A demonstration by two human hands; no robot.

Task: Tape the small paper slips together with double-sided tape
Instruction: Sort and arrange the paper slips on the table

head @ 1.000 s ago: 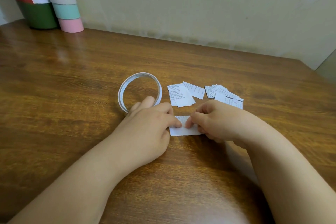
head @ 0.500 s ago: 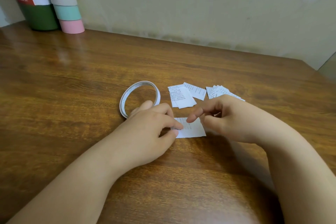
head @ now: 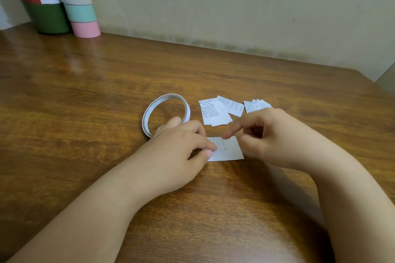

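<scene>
Slip (head: 227, 149) of printed paper sits flat on the desk (head: 85, 96) right between your two hands, a bit nearer you than the other paper; your left hand (head: 177, 153) has it by its left edge, with forefinger and thumb curled onto that edge like a pinch, though whether the thumb is under the paper or just beside it I honestly can't tell. Your right hand (head: 269, 136) is just beside the slip's right edge, fingers loosely curled, forefinger poking out to the left with its tip right at the slip's top edge; can't tell if there's anything tiny pinched between the other fingers, they're bunched in shadow.

Roll of double-sided tape (head: 165, 113) lies flat on the desk just behind your left hand, a thin white ring; your left fingertips overlap its near rim from this angle. Past the slip you're working on, a small stack of slips (head: 215, 114) lies face up with another slip (head: 232, 105) tucked under its right side; a fanned pile (head: 255, 104) sits further right, partly hidden behind your right hand.

Way back in the far left corner against the wall (head: 235, 6) there's a green canister (head: 40, 2) and next to it a stack of pastel rolls (head: 78, 0), purple, beige, mint and pink from the top down.
</scene>
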